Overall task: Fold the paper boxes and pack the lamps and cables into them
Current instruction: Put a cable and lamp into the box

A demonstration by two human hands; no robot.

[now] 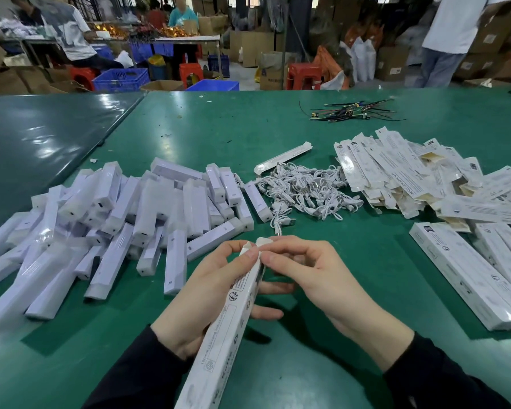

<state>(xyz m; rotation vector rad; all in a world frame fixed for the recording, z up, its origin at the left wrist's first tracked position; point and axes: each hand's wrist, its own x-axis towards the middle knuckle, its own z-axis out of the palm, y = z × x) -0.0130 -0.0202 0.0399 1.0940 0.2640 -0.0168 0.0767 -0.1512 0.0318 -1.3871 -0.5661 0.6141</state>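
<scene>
Two hands hold one long folded box (227, 326) slantwise above the green worktop (322, 358), its far end raised. Left hand (201, 293) wraps the box's upper part, thumb at the end flap; right hand (304, 273) pinches that flap from the other side. Bare green lies just around the wrists. Finished boxes (469, 273) crowd the right edge, a heap of lamps (124, 214) fills the left. Beyond the fingertips sits a tangle of white cables (307, 190), then flat boxes (410, 169), and loose wires (354, 112) near the far edge.
</scene>
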